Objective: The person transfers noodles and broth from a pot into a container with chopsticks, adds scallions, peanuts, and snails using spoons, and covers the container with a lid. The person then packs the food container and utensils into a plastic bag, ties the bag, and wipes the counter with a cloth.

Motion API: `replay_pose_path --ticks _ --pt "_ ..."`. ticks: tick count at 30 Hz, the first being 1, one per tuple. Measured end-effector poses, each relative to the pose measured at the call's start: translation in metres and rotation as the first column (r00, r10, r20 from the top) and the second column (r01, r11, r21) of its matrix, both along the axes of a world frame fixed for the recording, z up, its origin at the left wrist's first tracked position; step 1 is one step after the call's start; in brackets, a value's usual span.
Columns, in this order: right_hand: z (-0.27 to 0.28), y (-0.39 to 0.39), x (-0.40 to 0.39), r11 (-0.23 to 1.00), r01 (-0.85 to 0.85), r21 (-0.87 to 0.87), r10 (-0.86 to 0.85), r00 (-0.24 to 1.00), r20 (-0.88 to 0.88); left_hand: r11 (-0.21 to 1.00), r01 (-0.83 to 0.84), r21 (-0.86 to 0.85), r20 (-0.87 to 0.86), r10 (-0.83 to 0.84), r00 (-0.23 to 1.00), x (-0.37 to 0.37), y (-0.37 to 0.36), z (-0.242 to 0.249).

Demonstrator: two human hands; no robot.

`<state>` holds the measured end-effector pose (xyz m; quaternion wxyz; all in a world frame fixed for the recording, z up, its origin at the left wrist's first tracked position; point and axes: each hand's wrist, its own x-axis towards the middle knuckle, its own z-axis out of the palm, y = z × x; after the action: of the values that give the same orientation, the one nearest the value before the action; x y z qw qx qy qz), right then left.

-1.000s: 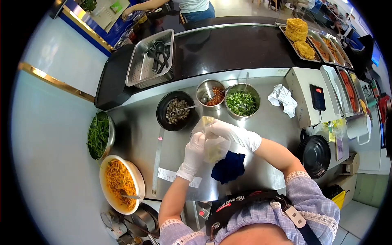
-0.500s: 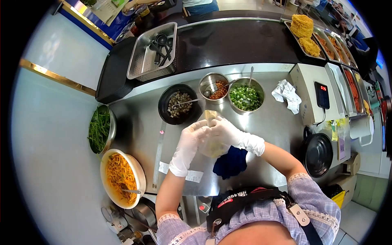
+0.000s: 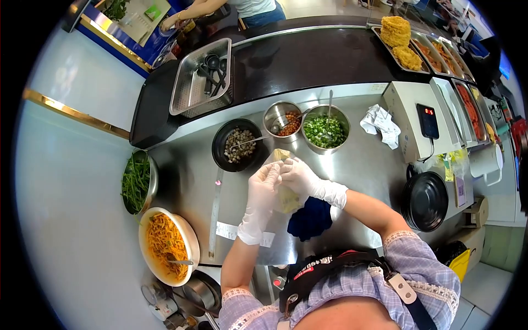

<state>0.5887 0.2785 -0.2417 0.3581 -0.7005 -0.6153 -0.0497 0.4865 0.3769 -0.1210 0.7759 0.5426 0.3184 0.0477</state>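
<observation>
Both my hands wear thin white gloves and meet over the middle of the steel counter [image 3: 352, 165]. My left hand [image 3: 263, 184] pinches the upper left side of a clear plastic bag [image 3: 288, 201] with something pale yellow inside. The fingers of my right hand [image 3: 301, 177] close on the same bag from the right, near its top. A yellowish end shows above my fingertips; what is in the bag I cannot make out. Below my right wrist lies a dark blue cloth [image 3: 309, 220], partly covered by the bag.
Ahead stand a black bowl of diced bits [image 3: 218, 157], a steel pot of peanut-like pieces [image 3: 266, 122] and a steel pot of chopped green onion [image 3: 346, 135]. At left are a bowl of shredded carrot [image 3: 191, 242] and greens [image 3: 135, 181]. Black plates [image 3: 426, 201] are stacked right.
My hands still hold the bag, and its lower part now looks narrower with the yellowish contents plainer. The camera view has shifted slightly. A person's arm shows more at the top left.
</observation>
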Motion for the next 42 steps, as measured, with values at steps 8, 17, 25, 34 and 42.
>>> replay_pose_path --ticks 8,17,25,34,42 --pt "0.048 -0.021 -0.005 0.994 0.036 0.101 -0.047 0.993 0.106 0.993 0.12 0.015 0.14 -0.12 0.983 -0.015 -0.015 0.068" --pt "0.121 -0.093 -0.036 0.913 0.269 0.308 -0.289 0.957 0.021 0.918 0.334 0.216 0.251 -0.383 0.889 -0.021 -0.068 0.122" --pt "0.162 -0.201 -0.017 0.924 0.361 0.124 -0.34 0.926 -0.164 0.824 0.512 0.241 0.262 -0.563 0.784 0.02 -0.133 0.14" --pt "0.096 -0.35 0.171 0.023 0.979 -0.203 -1.0 0.024 -0.001 0.771 0.533 0.349 0.232 -0.622 0.748 0.121 -0.211 0.159" --pt "0.049 -0.379 0.216 0.082 0.892 -0.444 -0.997 0.078 -0.027 0.769 0.492 0.408 0.171 -0.594 0.786 0.245 -0.267 0.172"
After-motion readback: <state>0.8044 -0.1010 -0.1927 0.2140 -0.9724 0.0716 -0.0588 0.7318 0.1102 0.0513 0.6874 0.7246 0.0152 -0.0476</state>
